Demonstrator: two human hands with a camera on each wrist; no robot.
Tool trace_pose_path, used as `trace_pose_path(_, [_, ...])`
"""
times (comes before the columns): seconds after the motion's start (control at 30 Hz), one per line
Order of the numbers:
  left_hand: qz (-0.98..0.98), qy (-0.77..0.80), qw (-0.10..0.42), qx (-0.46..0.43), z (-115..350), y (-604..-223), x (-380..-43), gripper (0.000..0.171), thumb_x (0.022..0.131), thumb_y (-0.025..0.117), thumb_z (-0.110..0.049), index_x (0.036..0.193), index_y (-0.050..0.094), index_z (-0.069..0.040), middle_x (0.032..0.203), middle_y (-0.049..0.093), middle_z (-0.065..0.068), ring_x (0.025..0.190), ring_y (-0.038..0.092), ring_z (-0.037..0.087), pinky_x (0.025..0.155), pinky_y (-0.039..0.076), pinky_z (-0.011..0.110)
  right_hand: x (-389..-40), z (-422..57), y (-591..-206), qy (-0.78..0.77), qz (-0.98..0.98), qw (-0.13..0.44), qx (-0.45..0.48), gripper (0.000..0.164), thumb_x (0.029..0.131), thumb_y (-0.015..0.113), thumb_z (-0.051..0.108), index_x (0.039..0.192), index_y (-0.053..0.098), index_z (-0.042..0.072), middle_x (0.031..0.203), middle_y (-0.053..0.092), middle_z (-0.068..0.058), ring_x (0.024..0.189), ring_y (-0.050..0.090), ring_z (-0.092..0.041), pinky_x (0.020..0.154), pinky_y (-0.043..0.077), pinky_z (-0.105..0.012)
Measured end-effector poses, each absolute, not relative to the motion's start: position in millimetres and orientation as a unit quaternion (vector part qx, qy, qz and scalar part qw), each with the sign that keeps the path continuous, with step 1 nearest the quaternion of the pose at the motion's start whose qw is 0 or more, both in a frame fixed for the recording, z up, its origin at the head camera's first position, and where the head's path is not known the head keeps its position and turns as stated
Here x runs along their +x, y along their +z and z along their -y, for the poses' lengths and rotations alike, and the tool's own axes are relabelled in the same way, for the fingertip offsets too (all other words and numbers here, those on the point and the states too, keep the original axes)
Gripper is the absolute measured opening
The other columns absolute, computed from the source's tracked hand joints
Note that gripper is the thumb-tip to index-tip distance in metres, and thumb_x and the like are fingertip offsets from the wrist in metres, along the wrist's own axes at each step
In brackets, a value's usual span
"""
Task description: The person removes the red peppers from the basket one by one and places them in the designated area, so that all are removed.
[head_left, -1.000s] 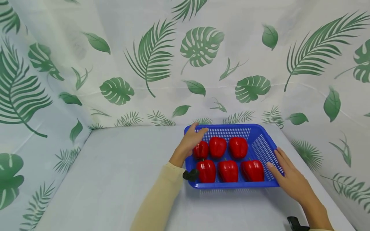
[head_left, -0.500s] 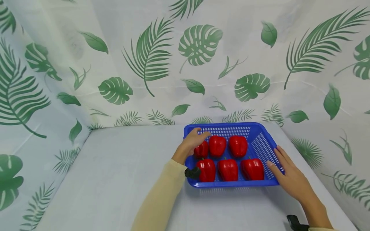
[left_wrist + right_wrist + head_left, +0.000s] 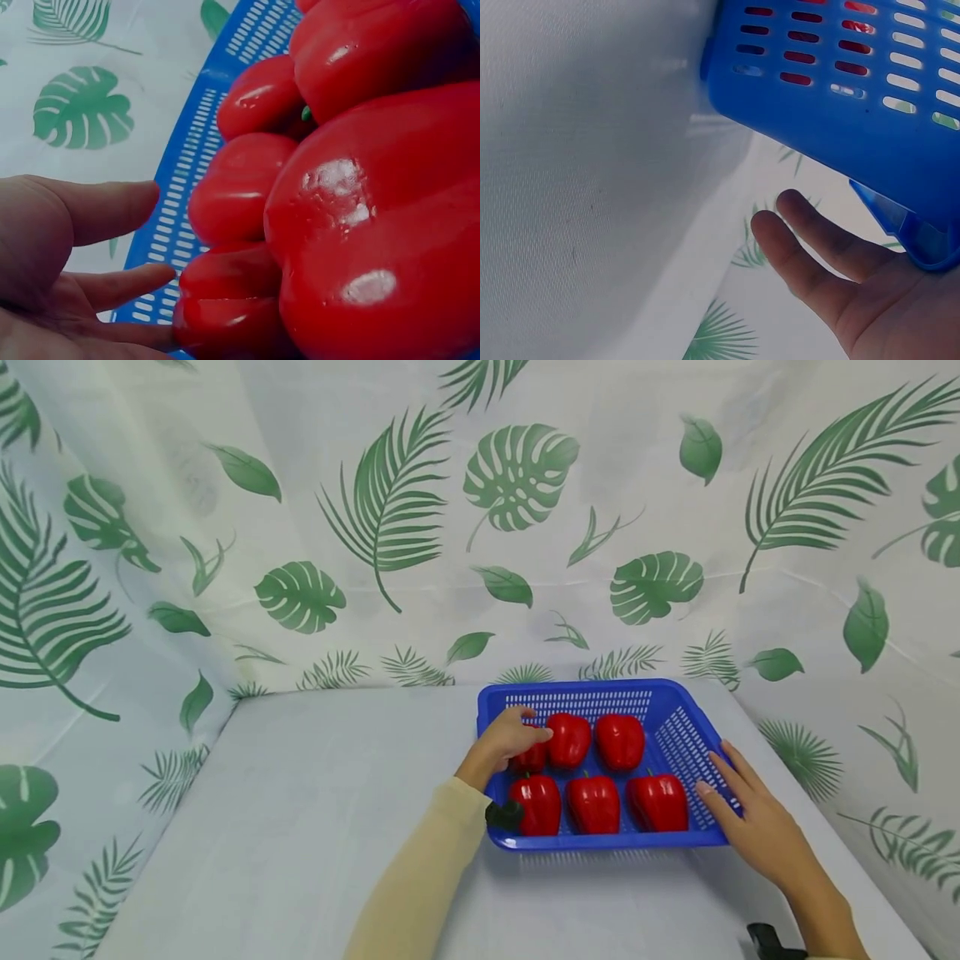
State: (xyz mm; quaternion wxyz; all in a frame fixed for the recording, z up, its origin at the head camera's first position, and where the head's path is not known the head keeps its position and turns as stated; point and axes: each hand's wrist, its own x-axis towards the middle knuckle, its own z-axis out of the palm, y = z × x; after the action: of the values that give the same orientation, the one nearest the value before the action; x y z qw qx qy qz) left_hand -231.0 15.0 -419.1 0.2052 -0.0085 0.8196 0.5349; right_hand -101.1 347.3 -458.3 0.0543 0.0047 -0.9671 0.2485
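Observation:
A blue plastic basket (image 3: 600, 841) holds several red bell peppers in two rows. My left hand (image 3: 506, 743) reaches over its left side to the back-left bell pepper (image 3: 531, 762), which it partly covers. In the left wrist view the fingers are straight, with fingertips at a bell pepper (image 3: 229, 300) and the thumb apart from it. My right hand (image 3: 765, 827) holds the right rim of the basket, thumb over the rim and fingers outside. Two of those fingers (image 3: 802, 262) show outside the basket wall in the right wrist view.
The white table (image 3: 300, 818) extends left of the basket and in front of it. A leaf-printed curtain (image 3: 420, 635) stands close behind and on both sides. A dark strap piece (image 3: 504, 815) sits at my left wrist, over the basket's left edge.
My left hand has moved right and lower, from the basket's back-left rim onto the back-left bell pepper. That pepper has shifted slightly right. My right hand stays at the rim.

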Motion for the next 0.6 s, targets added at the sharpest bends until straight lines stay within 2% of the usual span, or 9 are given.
trace_pose_path(0.13, [-0.826, 0.531, 0.192, -0.001, -18.0, -423.0, -229.5, 0.053, 0.099, 0.077, -0.020, 0.147, 0.060, -0.005, 0.142, 0.062, 0.018, 0.124, 0.060, 0.037, 0.106, 0.052, 0.058, -99.4, -346.7, -458.1, 0.253, 0.966, 0.059, 0.005, 0.072, 0.111, 0.051, 0.043, 0.164, 0.033, -0.002, 0.174, 0.012, -0.028, 0.145, 0.025, -0.069, 0.092, 0.031, -0.091])
trace_pose_path(0.33, [-0.833, 0.524, 0.178, 0.012, -24.8, -430.7, -225.3, 0.058, 0.097, 0.078, -0.014, 0.149, 0.055, -0.002, 0.141, 0.062, 0.021, 0.124, 0.061, 0.037, 0.107, 0.053, 0.053, -98.5, -348.5, -460.3, 0.257, 0.964, 0.065, 0.005, 0.069, 0.111, 0.052, 0.041, 0.163, 0.036, -0.002, 0.174, 0.013, -0.028, 0.145, 0.025, -0.069, 0.091, 0.032, -0.091])
trace_pose_path(0.6, [-0.831, 0.529, 0.170, 0.010, -28.4, -435.0, -223.7, 0.060, 0.096, 0.076, -0.003, 0.151, 0.053, -0.004, 0.141, 0.060, 0.021, 0.123, 0.059, 0.037, 0.106, 0.055, 0.051, -100.3, -348.1, -462.7, 0.260, 0.963, 0.075, 0.012, 0.067, 0.111, 0.052, 0.039, 0.162, 0.039, -0.002, 0.175, 0.014, -0.026, 0.145, 0.025, -0.069, 0.091, 0.033, -0.091])
